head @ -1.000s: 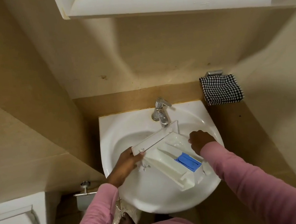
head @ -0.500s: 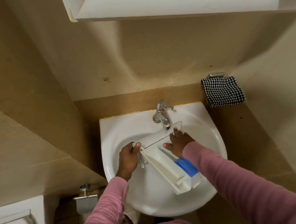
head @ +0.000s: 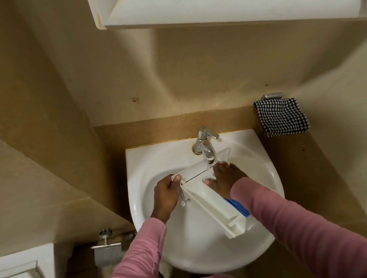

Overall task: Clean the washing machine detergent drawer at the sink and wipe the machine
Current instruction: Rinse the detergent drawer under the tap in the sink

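Left hand (head: pixel 164 195): reaches in over the sink's (head: pixel 135 166) left side, pink sleeve pulled to the wrist. The fingers curl round the left end of the detergent drawer's (head: pixel 210 210) front panel with the thumb on top, a firm grip.

Right hand (head: pixel 226 178): comes in over the sink's right side, palm down. The fingers are spread nearly straight and pressed into the drawer's compartment. It grasps nothing; it lies flat on the plastic with the thumb tip inside the compartment.

Detergent drawer: white, held over the middle of the sink bowl. Its front panel is toward the back of the sink and its long body slants toward the sink's front right.

Blue insert (head: pixel 238 206): sits in the drawer toward the sink's front right, mostly covered by the right sleeve.

Tap (head: pixel 204 143): chrome, at the back of the sink, its spout just above the front panel and the right fingertips. Whether water is running, I cannot tell.

Checked cloth (head: pixel 282 117): black and white, hanging on the wall to the right of the sink.

Change: a second ago the right hand was at the drawer's right edge with more of the blue insert showing. It has since slid into the compartment toward the back of the sink. The left hand's grip has stayed the same.
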